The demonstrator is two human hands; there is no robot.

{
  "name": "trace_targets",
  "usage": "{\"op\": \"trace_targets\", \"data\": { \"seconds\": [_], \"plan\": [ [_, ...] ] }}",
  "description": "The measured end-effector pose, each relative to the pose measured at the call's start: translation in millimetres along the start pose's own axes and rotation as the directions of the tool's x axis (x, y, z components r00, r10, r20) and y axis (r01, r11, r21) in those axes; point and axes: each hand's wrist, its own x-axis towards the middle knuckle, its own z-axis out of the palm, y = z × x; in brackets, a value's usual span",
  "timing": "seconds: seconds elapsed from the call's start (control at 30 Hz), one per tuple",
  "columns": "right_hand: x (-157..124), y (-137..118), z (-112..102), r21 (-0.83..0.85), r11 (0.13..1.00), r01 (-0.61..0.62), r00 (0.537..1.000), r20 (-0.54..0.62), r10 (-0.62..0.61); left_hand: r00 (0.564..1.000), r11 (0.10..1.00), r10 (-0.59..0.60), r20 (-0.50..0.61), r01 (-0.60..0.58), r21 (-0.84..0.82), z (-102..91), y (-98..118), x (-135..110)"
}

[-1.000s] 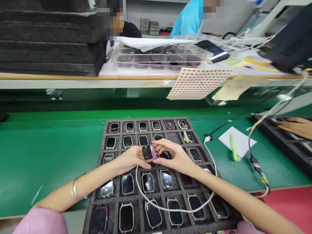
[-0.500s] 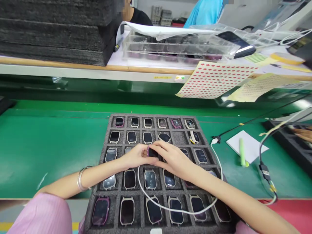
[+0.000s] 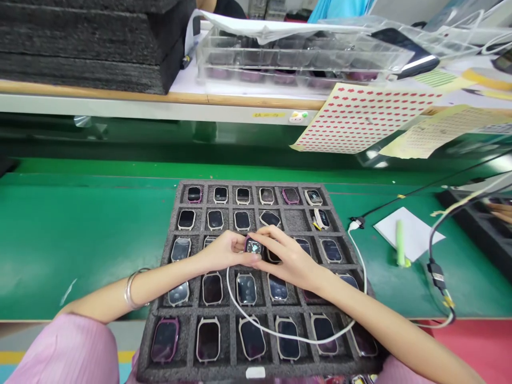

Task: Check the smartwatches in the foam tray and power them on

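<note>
A dark foam tray (image 3: 168,250) with several rows of pockets lies on the green belt, each pocket holding a smartwatch body. Over its middle, my left hand (image 3: 222,252) and my right hand (image 3: 286,257) meet around one purple-rimmed watch body (image 3: 253,246), its screen facing up. Both hands pinch it with closed fingers. A white cable (image 3: 296,337) loops from between my hands across the tray's lower rows and up its right side. One pocket (image 3: 296,219) in the second row is empty.
White paper (image 3: 416,234) with a green pen (image 3: 400,242) lies right of the tray, near a black cable with a connector (image 3: 437,269). Another person's fingers (image 3: 502,210) rest on a second tray (image 3: 476,229) at far right. A shelf holds black foam sheets (image 3: 88,42), clear trays (image 3: 296,53) and red-dotted sticker sheets (image 3: 356,117).
The watch body has been turned from edge-on to screen-up between my hands. The view has tilted downward, so the people behind the shelf are nearly out of frame.
</note>
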Motion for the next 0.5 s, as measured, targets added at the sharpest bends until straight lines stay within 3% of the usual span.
{"op": "trace_targets", "data": {
  "seconds": [0.07, 0.23, 0.5],
  "plan": [
    [-0.3, -0.2, 0.5, 0.029, 1.0, 0.0, 1.0, -0.017, 0.001, 1.0, 1.0, 0.0, -0.008, 0.0, -0.008, 0.8, 0.8, -1.4],
    [0.8, -1.5, 2.6, 0.129, 0.992, -0.01, 0.999, -0.039, 0.016, 0.993, 0.992, -0.056, 0.107, 0.067, -0.103, 1.7, 5.5, -5.6],
    [1.7, -4.6, 5.6, 0.178, 0.983, -0.044, 0.992, -0.111, 0.065, 0.998, 1.0, -0.016, 0.061, 0.015, 0.022, 0.4, 7.1, -7.0]
  ]
}}
